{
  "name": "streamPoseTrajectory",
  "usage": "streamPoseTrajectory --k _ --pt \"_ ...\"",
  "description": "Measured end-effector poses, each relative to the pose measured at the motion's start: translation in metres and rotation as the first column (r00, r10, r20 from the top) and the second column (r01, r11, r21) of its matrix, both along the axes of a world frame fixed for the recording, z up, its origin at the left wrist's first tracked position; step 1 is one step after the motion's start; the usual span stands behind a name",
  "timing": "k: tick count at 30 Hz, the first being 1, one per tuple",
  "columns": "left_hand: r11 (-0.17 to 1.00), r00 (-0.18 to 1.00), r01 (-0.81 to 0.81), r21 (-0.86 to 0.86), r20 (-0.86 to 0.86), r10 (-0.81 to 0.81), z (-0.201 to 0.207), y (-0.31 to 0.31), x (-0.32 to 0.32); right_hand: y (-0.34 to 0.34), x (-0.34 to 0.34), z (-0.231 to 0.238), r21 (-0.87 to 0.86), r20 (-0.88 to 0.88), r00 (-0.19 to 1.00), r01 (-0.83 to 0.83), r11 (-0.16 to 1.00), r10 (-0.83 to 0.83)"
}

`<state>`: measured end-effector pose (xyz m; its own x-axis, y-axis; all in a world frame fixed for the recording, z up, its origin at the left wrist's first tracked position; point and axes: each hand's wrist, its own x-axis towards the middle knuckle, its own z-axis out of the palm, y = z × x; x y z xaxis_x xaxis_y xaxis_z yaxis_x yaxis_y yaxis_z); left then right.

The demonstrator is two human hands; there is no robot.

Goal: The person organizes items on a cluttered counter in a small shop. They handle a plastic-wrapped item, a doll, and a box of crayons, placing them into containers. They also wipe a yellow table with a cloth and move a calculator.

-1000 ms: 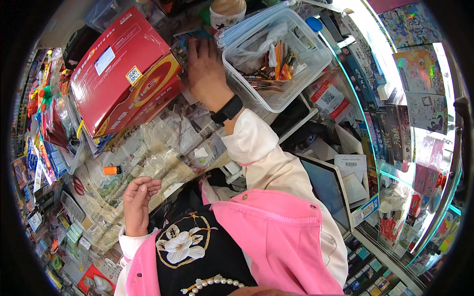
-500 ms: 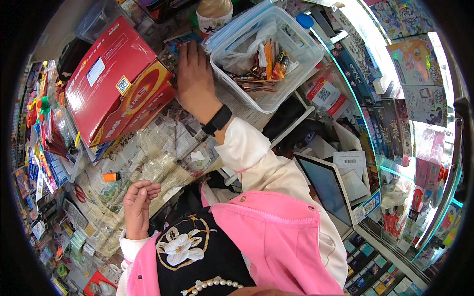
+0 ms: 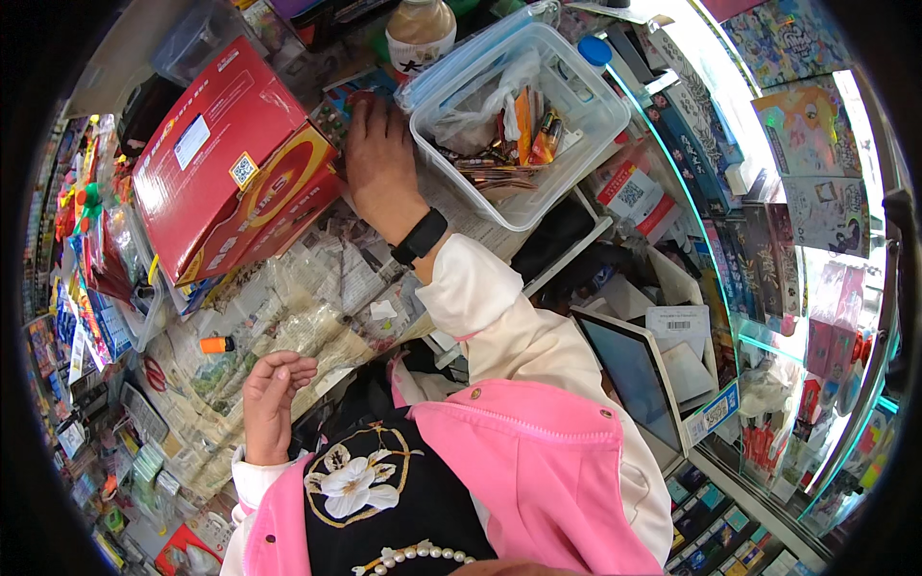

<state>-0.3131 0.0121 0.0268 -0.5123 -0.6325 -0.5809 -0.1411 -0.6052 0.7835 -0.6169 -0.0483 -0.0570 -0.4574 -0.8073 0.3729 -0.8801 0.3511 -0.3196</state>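
Note:
My right hand (image 3: pixel 381 165) reaches forward between a large red carton (image 3: pixel 216 158) and a clear plastic bin (image 3: pixel 523 125). Its fingers are stretched out over small items behind the carton's corner, with the fingertips partly lost against them; no held thing shows. A dark band circles that wrist. My left hand (image 3: pixel 274 398) hovers at the near edge of the newspaper-covered table (image 3: pixel 240 326), its fingers curled and the thumb resting against them, with nothing visible between. Just beyond lies a small orange cylinder with a black end (image 3: pixel 217 345).
Packets and crumpled film lie in the bin. A jar with a white label (image 3: pixel 421 38) stands behind it. Red-handled scissors (image 3: pixel 154 374) lie at left near packed goods. At right are a tilted screen (image 3: pixel 629 374) and a lit glass display case (image 3: pixel 759 336).
The whole view has shifted slightly. Both hands keep nearly the same place and pose, and the carton and bin stay where they were.

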Motion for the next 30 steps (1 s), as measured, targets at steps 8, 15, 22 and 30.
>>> streamPoseTrajectory --k 8,15,22,30 --pt "1.000 1.000 -0.005 -0.008 -0.006 0.005 0.003 0.005 -0.001 -0.006 -0.002 -0.005 0.001 -0.017 0.999 0.037 0.999 -0.037" --pt "1.000 1.000 0.002 -0.001 -0.001 -0.002 0.002 0.007 0.002 0.007 -0.003 0.002 -0.173 0.093 0.996 0.010 0.985 0.007" --pt "1.000 1.000 0.000 0.011 0.020 0.000 0.001 0.009 0.004 0.018 0.003 0.012 -0.306 0.301 0.953 0.063 0.950 0.034" --pt "1.000 1.000 -0.007 0.009 0.013 0.007 0.002 0.009 0.005 0.025 0.009 0.026 -0.519 0.365 0.930 0.162 0.839 0.046"
